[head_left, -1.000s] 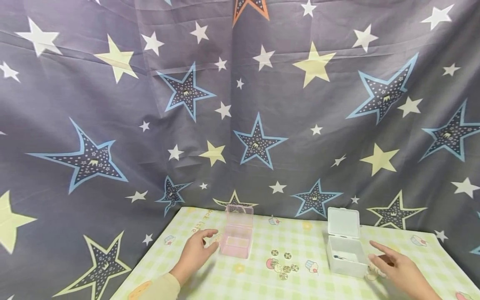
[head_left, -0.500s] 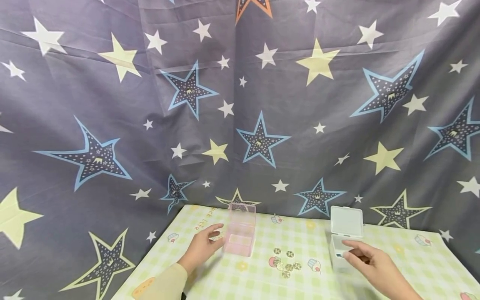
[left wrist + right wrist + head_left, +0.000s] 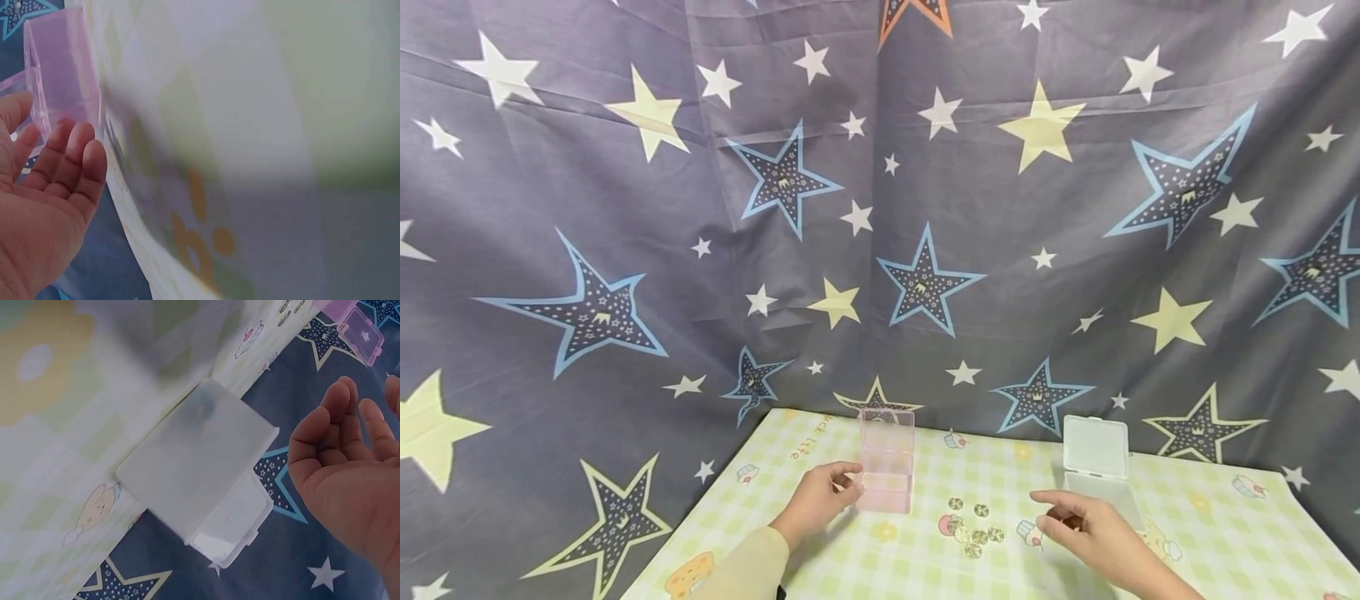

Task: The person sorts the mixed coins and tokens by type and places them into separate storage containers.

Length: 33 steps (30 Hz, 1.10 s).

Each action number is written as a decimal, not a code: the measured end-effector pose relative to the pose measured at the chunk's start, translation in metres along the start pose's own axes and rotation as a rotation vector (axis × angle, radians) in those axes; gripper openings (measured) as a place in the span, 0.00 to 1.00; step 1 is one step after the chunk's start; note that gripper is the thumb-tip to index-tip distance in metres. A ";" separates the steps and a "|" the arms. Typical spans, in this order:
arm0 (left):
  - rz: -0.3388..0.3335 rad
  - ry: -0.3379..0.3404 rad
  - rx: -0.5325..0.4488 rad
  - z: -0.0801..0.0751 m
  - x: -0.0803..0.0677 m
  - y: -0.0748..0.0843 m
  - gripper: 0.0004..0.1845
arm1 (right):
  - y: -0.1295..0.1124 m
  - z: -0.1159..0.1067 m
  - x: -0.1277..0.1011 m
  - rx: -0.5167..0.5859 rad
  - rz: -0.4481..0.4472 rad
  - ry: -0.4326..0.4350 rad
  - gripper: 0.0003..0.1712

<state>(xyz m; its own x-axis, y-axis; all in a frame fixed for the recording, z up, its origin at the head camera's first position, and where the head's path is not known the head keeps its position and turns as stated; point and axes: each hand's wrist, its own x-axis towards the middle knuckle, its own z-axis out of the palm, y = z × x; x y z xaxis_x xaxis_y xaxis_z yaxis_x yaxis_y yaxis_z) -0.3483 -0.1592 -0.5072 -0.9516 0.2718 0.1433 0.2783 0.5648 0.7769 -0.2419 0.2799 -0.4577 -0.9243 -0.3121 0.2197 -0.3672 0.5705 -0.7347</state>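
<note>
A clear pink box (image 3: 886, 479) stands with its lid up on the green checked table (image 3: 917, 567). My left hand (image 3: 844, 483) lies just left of the box, fingers loosely bent, holding nothing. In the left wrist view the left hand's palm (image 3: 50, 187) is bare beside the pink box wall (image 3: 59, 69). A white box (image 3: 1099, 471) with raised lid stands to the right. My right hand (image 3: 1051, 510) hovers in front of it, fingers relaxed, index pointing left toward several gold coins (image 3: 973, 532). The right wrist view shows the right hand's empty palm (image 3: 350, 462) beside the white box (image 3: 200, 481).
A dark cloth with printed stars (image 3: 880, 208) hangs behind the table and drapes past its left edge. Cartoon prints, such as a cupcake (image 3: 1025, 533), dot the tablecloth. The table's right part (image 3: 1225, 533) holds no objects.
My right hand has moved left from the white box's right side, across its front, toward the coins. My left hand has edged closer to the pink box.
</note>
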 end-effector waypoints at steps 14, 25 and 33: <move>-0.135 0.057 -0.293 0.012 -0.002 -0.003 0.27 | 0.001 0.048 0.064 -0.230 0.082 0.019 0.18; -0.225 0.076 -0.417 0.018 -0.002 -0.001 0.30 | 0.014 0.065 0.085 -0.147 0.268 -0.009 0.11; -0.229 0.117 -0.380 0.020 -0.002 -0.001 0.30 | 0.011 0.073 0.091 -0.134 0.315 -0.005 0.13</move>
<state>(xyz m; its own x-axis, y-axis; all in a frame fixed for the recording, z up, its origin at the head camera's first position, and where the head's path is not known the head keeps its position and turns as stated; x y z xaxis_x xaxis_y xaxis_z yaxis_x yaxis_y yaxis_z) -0.3439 -0.1450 -0.5203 -0.9974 0.0712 -0.0066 0.0128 0.2686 0.9632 -0.3226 0.2023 -0.4926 -0.9941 -0.1086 -0.0078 -0.0749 0.7344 -0.6746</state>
